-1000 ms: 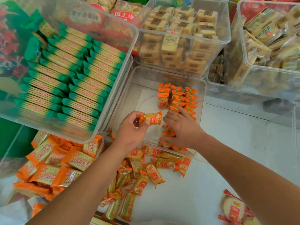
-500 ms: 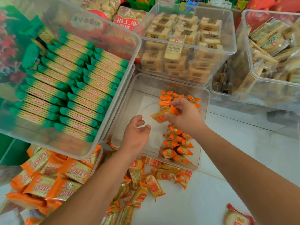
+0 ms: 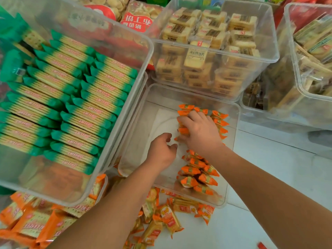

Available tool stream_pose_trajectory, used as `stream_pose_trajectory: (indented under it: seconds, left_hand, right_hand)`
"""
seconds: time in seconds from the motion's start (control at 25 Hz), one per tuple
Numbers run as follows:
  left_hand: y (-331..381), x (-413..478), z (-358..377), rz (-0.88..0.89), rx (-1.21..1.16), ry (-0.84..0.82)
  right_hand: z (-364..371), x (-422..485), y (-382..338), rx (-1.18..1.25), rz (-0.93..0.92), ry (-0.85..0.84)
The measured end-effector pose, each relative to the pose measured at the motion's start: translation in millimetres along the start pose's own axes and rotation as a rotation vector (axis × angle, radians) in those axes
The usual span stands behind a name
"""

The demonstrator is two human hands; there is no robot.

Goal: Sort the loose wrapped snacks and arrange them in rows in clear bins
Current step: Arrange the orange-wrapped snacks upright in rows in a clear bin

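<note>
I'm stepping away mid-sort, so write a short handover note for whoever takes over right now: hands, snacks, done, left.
Left hand: open, holds nothing, inside the clear bin.
Right hand: lies on the far orange wrapped snacks; whether it pinches one, I cannot tell.
Done: orange wrapped snacks stand in rows along the bin's right side.
Left: loose snacks lie on the table in front of the bin; the bin's left part is unfilled.

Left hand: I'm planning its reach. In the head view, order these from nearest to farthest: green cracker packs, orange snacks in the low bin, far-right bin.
1. Orange snacks, just right of the left hand.
2. Green cracker packs, to its left.
3. Far-right bin, top right corner.
</note>
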State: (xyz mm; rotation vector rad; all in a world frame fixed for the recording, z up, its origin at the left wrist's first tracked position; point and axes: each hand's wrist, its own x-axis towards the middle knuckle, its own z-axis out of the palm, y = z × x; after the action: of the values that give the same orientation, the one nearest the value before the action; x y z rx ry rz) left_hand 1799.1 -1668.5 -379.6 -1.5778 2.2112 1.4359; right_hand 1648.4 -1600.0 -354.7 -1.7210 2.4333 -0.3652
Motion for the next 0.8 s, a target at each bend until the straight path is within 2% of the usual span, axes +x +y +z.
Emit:
stream_pose_trajectory:
  seconds: [0.28,0.48,0.64,0.8]
  left_hand:
    - [19.6,33.7,24.5,0.175,0.070,0.049]
    - [19.7,49.5,27.5,0.246,0.097,-0.025]
    - [18.7,51.0,22.8,0.238,0.055,-0.044]
    - [18.3,35.5,6.6,0.100,0.055,-0.040]
  right_hand:
    - [-42.5,-62.7,31.6,0.270,0.149,0.230]
    - [-54.6,-90.8,32.2,0.403,0.223,0.267]
    - [-56.0,-100.1,28.3,0.456,0.236,0.263]
    - [-61.9,-106.3,13.8,0.456,0.263,0.230]
